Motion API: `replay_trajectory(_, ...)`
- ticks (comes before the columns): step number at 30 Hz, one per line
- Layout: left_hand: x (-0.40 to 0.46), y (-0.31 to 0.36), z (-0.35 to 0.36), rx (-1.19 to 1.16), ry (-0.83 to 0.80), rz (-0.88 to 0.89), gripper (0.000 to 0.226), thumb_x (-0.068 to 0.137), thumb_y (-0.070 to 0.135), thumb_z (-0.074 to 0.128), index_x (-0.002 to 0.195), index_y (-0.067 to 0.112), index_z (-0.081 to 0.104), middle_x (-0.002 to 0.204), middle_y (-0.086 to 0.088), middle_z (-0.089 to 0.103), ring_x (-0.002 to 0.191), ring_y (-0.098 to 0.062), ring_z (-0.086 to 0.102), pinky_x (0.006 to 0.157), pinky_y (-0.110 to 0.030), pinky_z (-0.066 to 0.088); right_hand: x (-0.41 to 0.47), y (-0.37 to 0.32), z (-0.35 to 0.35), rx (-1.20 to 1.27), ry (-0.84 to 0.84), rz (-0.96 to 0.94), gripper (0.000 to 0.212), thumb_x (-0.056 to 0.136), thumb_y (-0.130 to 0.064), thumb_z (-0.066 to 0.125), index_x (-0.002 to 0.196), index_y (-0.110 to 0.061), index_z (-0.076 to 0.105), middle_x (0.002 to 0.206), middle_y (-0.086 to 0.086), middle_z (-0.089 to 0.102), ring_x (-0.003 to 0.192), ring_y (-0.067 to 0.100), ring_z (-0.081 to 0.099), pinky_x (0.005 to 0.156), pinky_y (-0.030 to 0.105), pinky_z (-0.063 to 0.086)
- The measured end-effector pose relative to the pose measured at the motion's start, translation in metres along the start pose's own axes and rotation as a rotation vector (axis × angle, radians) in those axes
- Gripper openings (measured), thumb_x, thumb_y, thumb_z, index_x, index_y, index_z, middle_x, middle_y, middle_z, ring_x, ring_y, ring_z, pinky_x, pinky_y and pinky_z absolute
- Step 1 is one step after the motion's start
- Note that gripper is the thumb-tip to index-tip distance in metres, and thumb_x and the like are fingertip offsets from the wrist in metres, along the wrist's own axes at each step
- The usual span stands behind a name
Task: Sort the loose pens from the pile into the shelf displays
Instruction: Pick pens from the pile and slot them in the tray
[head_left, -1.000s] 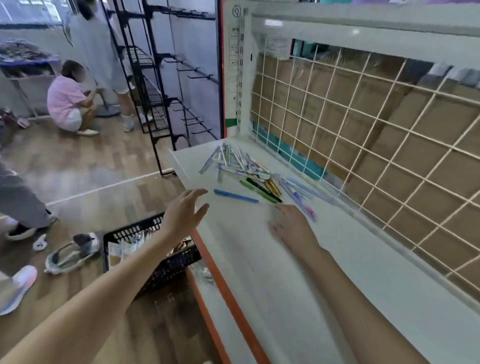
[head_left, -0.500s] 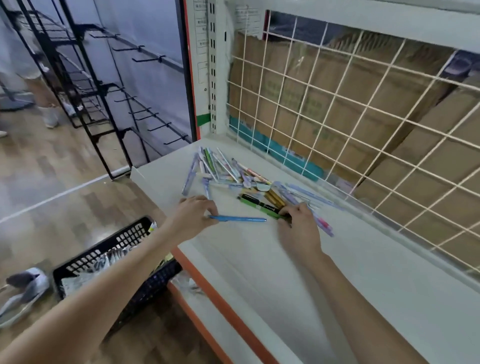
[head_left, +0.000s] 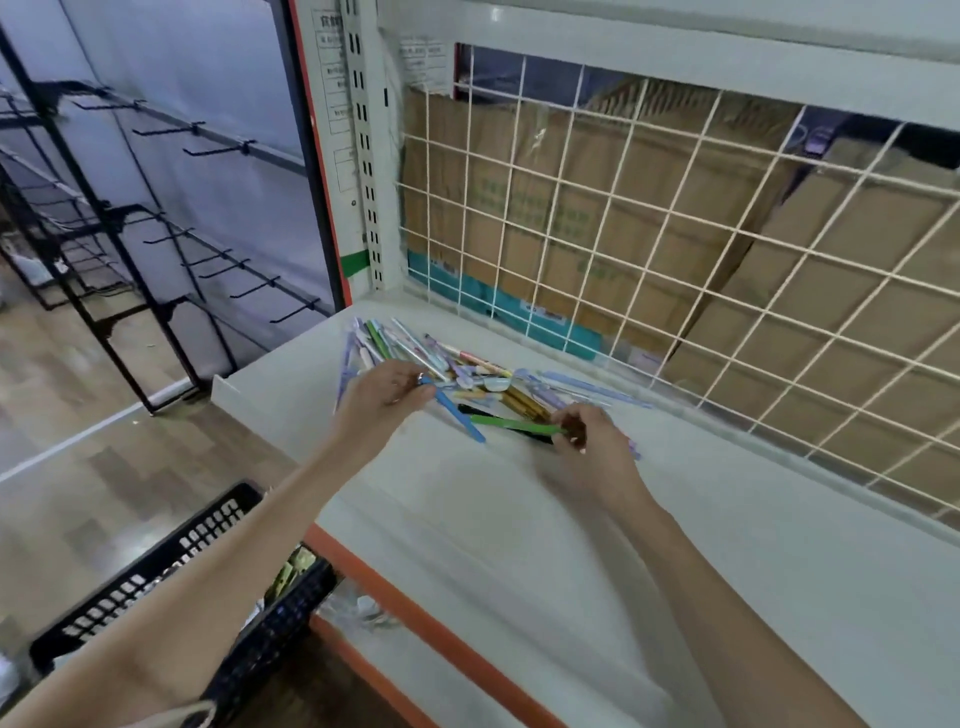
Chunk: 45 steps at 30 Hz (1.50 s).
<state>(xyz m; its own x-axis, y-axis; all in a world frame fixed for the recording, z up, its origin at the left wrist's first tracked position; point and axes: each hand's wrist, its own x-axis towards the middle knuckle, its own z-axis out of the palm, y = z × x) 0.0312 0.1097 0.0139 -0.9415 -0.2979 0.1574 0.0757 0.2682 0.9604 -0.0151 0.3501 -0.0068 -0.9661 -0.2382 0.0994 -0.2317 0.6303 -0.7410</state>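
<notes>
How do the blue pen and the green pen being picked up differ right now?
The blue pen is pinched at its upper end by the left hand; the green pen is pinched at its right end by the right hand. The blue pen slants steeply, the green pen lies nearly level. Both are slim and sit at the near edge of the pile.

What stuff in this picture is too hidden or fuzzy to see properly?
- Head view: the black basket is partly covered by the left arm, so its contents are unclear.
- The cardboard boxes sit behind the wire grid; their print is too blurred to read.
- In the pen pile, lower pens are covered by upper ones and by the left hand.
- The right hand hides the end of the green pen.
</notes>
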Motion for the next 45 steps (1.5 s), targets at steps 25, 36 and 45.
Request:
replay_trajectory(25,-0.048,0.069,0.197,-0.334,-0.478,0.074,0.021,0.081,0.004,0.069,0.091,0.023,0.067,0.070,0.007,0.068,0.066,-0.019,0.070,0.063,-0.029,0.058,-0.132,0.055,-0.167,0.624,0.651,0.245,0.015,0.085,0.003,0.061,0.094,-0.007,0.067,0.078,0.008,0.066,0.070,0.019,0.068,0.064,0.020,0.052)
replay_trajectory(36,-0.196,0.158,0.357,-0.360,-0.785,0.129,0.019,0.080,0.005,0.070,0.090,0.021,0.069,0.076,0.003,0.061,0.064,-0.025,0.070,0.061,-0.030,0.058,-0.298,0.127,-0.286,0.704,0.974,0.267,0.011,0.082,0.003,0.065,0.085,-0.008,0.066,0.074,0.008,0.064,0.069,0.021,0.060,0.060,0.025,0.052)
replay_trajectory(45,-0.367,0.218,0.506,-0.356,-0.993,0.212,0.022,0.082,0.005,0.067,0.090,0.025,0.066,0.082,0.000,0.061,0.064,-0.018,0.070,0.059,-0.029,0.058,-0.473,0.201,-0.399,0.577,1.164,0.311,0.011,0.079,0.000,0.069,0.089,-0.006,0.067,0.074,0.003,0.066,0.071,0.019,0.063,0.060,0.028,0.054)
